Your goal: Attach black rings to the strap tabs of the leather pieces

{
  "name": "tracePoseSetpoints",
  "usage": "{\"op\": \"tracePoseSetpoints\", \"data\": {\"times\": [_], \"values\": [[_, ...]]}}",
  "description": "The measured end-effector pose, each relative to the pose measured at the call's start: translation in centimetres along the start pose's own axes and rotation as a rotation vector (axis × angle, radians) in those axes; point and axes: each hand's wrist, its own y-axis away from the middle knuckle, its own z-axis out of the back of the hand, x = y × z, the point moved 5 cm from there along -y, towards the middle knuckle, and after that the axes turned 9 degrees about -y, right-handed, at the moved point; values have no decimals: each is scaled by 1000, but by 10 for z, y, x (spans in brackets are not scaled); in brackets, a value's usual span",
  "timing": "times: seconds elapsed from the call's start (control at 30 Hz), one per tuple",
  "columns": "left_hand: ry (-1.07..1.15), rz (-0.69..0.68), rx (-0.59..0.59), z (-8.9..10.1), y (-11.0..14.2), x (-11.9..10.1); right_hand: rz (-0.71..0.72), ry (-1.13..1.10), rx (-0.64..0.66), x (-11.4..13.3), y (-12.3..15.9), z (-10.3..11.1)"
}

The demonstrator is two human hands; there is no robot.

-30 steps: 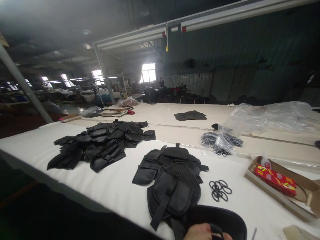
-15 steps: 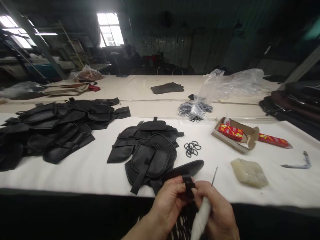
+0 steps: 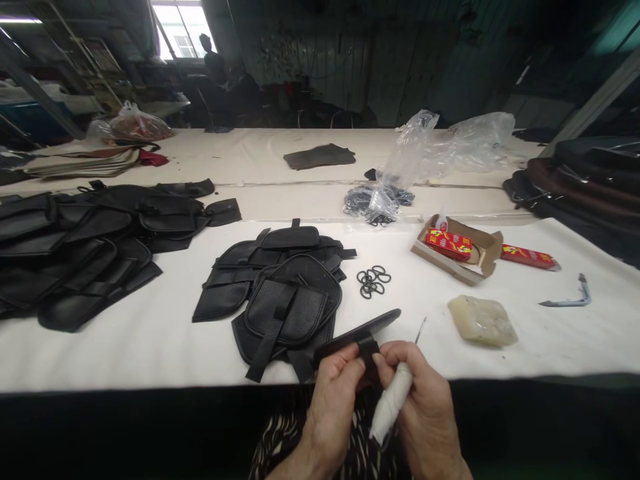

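Note:
My left hand is closed on a black leather piece, with thumb and finger at its short strap. The piece is held edge-on above the table's front edge. My right hand pinches the strap's right side and also keeps an awl in its grip. The awl has a white wrapped handle pointing down toward me, and its thin metal tip sticks up past my fingers. Just left of my hands lies a small stack of black leather pouches. Several black metal rings lie beyond the held piece.
A larger heap of black pouches covers the left. On the right are a cardboard box with red packets, a yellowish wax-like block and a bent metal tool. Plastic bags and a bag of rings lie farther back.
The view has shifted, so the table's things appear farther left and higher. Both hands still hold the leather piece and the awl; the strap now shows more plainly between my fingers.

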Motion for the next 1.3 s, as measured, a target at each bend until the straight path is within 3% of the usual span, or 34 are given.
{"op": "tracePoseSetpoints", "data": {"times": [0.13, 0.23, 0.43, 1.0, 1.3], "values": [[29, 53, -180, 12, 1, 17, -75, -18, 4, -7, 1, 0], [40, 72, -283, 16, 4, 18, -98, -22, 7, -8, 2, 0], [-53, 27, -111, 0, 4, -1, -108, 2, 26, 0, 0, 0], [-63, 25, -87, -1, 1, 7, -160, 31, 40, 3, 1, -2], [-77, -6, -85, 0, -1, 4, -103, 89, 12, 8, 0, -3]]}}
